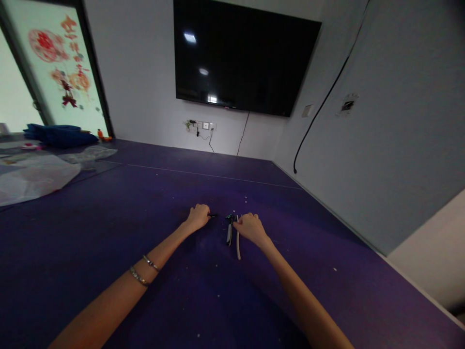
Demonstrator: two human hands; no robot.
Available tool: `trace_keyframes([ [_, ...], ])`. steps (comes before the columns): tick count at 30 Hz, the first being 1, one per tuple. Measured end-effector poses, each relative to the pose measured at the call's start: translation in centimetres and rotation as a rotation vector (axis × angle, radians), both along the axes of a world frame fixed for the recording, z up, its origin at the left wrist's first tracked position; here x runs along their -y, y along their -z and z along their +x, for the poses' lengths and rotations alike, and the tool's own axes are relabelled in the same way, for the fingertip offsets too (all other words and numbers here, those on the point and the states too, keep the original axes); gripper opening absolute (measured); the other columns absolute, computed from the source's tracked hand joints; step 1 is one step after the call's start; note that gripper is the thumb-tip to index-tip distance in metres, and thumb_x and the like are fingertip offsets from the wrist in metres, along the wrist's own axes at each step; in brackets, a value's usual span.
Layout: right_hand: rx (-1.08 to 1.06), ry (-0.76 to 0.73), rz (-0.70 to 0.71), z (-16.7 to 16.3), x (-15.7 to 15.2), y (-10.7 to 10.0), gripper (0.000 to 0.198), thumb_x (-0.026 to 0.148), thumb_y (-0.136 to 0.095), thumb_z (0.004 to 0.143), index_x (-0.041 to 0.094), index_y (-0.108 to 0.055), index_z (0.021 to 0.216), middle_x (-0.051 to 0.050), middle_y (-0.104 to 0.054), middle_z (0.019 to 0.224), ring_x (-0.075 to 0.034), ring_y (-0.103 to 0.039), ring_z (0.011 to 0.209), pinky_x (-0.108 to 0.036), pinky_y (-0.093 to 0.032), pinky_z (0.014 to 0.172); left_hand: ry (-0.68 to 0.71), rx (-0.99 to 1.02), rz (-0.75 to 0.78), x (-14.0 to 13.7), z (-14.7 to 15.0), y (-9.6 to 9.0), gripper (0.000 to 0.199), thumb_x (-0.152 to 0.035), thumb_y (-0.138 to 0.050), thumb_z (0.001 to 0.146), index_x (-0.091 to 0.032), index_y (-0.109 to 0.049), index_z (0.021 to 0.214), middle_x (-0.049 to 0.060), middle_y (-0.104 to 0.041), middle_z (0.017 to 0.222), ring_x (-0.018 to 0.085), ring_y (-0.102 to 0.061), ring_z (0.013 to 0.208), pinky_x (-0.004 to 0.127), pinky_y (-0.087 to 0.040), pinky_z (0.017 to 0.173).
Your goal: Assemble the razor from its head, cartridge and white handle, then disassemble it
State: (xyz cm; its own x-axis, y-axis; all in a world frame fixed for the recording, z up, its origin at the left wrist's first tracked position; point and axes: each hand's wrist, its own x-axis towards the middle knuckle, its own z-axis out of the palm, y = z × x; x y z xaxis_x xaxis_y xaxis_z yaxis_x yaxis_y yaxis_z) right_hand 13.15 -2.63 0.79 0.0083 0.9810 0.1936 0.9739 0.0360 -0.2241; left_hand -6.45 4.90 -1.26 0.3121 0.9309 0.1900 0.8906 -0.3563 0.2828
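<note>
My left hand (199,216) is closed, with the tip of a small dark thing (213,215) poking out at its fingers; most of that thing is hidden. My right hand (250,227) is closed too, its thumb and fingers over the upper part of a thin white strip (238,247), like a short cord. The strip's lower end points toward me. Between the two hands, just left of the strip, lies a dark tool with a grey handle (229,232) and a short crosswise head; its exact kind is unclear.
White specks (218,295) dot the purple floor (163,300). Clear plastic sheeting (39,177) and a dark blue cloth bundle (60,135) lie at the left. A black cable (321,104) hangs down the right wall. A television (243,58) is mounted ahead above sockets (206,125).
</note>
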Motion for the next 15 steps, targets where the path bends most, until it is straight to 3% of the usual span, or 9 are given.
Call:
trace_keyframes([
  [6,-0.098,-0.02,0.108,2.8,-1.2,-0.6,0.028,0.035,-0.05,0.078,0.018,-0.069,0.065,-0.01,-0.066,0.074,-0.023,-0.059,0.08,-0.034,-0.038,0.079,0.065,-0.055,0.05,0.4,-0.3,0.1,0.018,-0.018,-0.052,0.078,-0.018,-0.068,0.086,0.012,-0.066,0.093,0.027,-0.055,0.099,0.039,-0.04,0.084],
  [15,-0.132,0.042,0.098,4.3,-1.9,-0.7,0.027,0.034,-0.05,0.076,0.018,-0.071,0.073,-0.008,-0.067,0.079,-0.019,-0.06,0.077,-0.029,-0.039,0.074,0.125,-0.132,0.156,-0.9,-0.3,1.7,0.022,-0.018,-0.046,0.082,-0.015,-0.068,0.082,0.01,-0.066,0.089,0.026,-0.055,0.093,0.038,-0.04,0.081],
])
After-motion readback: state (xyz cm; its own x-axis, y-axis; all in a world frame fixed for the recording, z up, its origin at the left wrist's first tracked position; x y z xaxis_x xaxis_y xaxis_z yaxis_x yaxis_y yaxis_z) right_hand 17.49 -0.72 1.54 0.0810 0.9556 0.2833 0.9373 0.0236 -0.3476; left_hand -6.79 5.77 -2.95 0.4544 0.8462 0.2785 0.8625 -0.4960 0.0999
